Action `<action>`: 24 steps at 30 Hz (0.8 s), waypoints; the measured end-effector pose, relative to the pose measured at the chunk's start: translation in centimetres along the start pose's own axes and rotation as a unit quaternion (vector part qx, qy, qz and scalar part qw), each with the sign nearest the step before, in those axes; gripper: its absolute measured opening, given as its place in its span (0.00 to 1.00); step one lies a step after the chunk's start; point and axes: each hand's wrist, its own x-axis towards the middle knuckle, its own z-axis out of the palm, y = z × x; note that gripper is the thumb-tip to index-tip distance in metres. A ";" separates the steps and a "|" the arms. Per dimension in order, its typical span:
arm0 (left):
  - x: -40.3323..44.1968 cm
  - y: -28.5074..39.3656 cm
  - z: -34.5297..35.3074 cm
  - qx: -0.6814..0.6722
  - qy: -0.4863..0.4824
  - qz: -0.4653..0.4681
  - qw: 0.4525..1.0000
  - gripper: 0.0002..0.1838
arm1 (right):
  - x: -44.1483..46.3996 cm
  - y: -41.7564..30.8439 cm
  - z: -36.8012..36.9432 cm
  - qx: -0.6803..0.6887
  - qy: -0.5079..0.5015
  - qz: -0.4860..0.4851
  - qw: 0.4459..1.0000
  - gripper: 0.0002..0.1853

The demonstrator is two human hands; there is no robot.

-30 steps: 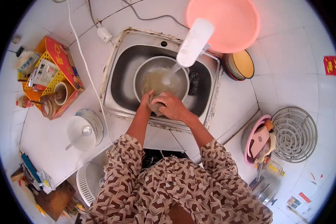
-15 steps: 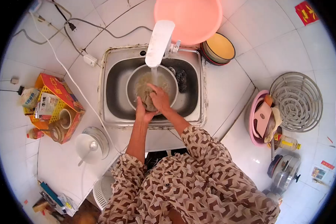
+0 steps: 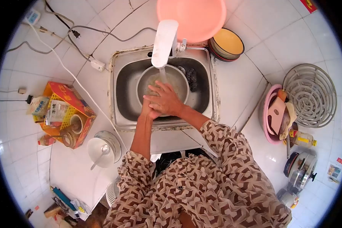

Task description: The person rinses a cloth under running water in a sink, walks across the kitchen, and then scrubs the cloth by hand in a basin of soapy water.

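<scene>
Over a round metal basin (image 3: 140,86) in the sink, my two hands are pressed together. My right hand (image 3: 167,100) lies on top, its fingers stretched out and spread, pointing up and left. Beneath it, my left hand (image 3: 152,113) is mostly covered, so its fingers are hidden. Whether the greyish-brown lump is still between the palms cannot be seen. Water runs from the white faucet (image 3: 164,41) just beyond my fingers into cloudy water in the basin.
A dark scrubber (image 3: 192,79) lies right of the basin in the steel sink (image 3: 121,95). A pink tub (image 3: 192,19) and stacked bowls (image 3: 228,43) stand behind. Left are a box of packets (image 3: 70,100) and a white bowl (image 3: 101,152); right, a pink basin (image 3: 267,125) and a coiled rack (image 3: 311,95).
Half a second ago both hands held a greyish-brown lump over the basin; it no longer shows. My right hand has spread its fingers across my left. The whole view has shifted slightly.
</scene>
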 end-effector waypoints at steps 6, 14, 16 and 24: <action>0.4 1.0 2.6 0.025 0.077 -0.010 0.997 0.26 | 1.4 -0.2 1.3 0.061 0.038 0.044 0.996 0.17; 3.1 -0.8 0.9 0.096 0.147 0.059 0.983 0.28 | 2.4 -1.0 2.3 0.072 0.063 0.169 0.981 0.14; 3.1 -1.1 0.8 0.112 0.159 0.068 0.979 0.28 | 2.7 -1.0 2.1 0.065 0.025 0.200 0.977 0.13; 1.4 -2.4 2.4 0.140 0.124 0.073 0.980 0.31 | 2.4 2.5 3.4 0.283 0.068 0.463 0.837 0.17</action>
